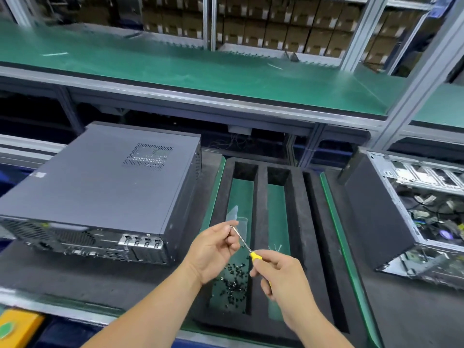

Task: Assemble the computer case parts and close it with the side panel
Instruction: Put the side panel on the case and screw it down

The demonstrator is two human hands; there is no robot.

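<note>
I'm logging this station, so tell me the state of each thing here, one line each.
Left computer case: closed, side panel on, lying flat.
Right computer case: open, insides exposed.
Screwdriver: held by right hand; left hand pinches its tip.
Screws: loose in foam tray.

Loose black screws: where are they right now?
In the head view, the loose black screws lie piled in the left slot of the black foam tray, just below the left hand, right of the closed case.

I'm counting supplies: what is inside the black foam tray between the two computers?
The foam tray has long slots. The left slot holds a pile of small black screws and a clear plastic strip. The hands cover part of it.
</note>
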